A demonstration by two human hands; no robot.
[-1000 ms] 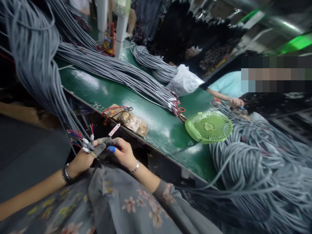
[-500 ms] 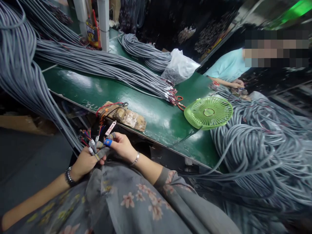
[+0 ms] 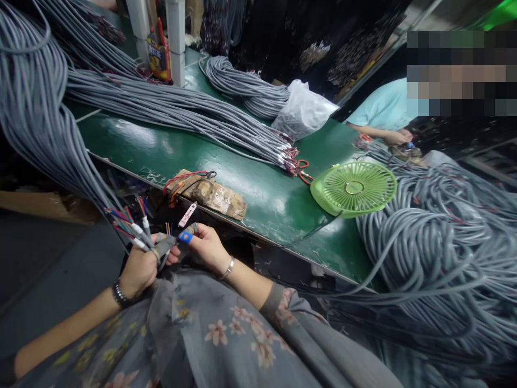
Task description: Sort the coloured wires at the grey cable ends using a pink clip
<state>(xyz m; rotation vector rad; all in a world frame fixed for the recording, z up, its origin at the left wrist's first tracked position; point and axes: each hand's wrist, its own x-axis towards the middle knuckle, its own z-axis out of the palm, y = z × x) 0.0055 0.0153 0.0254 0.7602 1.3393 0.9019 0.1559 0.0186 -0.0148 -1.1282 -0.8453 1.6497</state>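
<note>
While the left hand (image 3: 142, 264) is gripping several cable ends (image 3: 138, 228) in curled fingers, the right hand (image 3: 176, 237) is nearly pinching, its hold unclear; slackening left fingers could be dropping ends

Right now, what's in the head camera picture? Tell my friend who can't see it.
A person's left hand grips grey cables with colourful wire ends, the right hand close beside it. Ahead, a green table bears a cable bundle and a green fan; another person's hand shows beyond.
</note>
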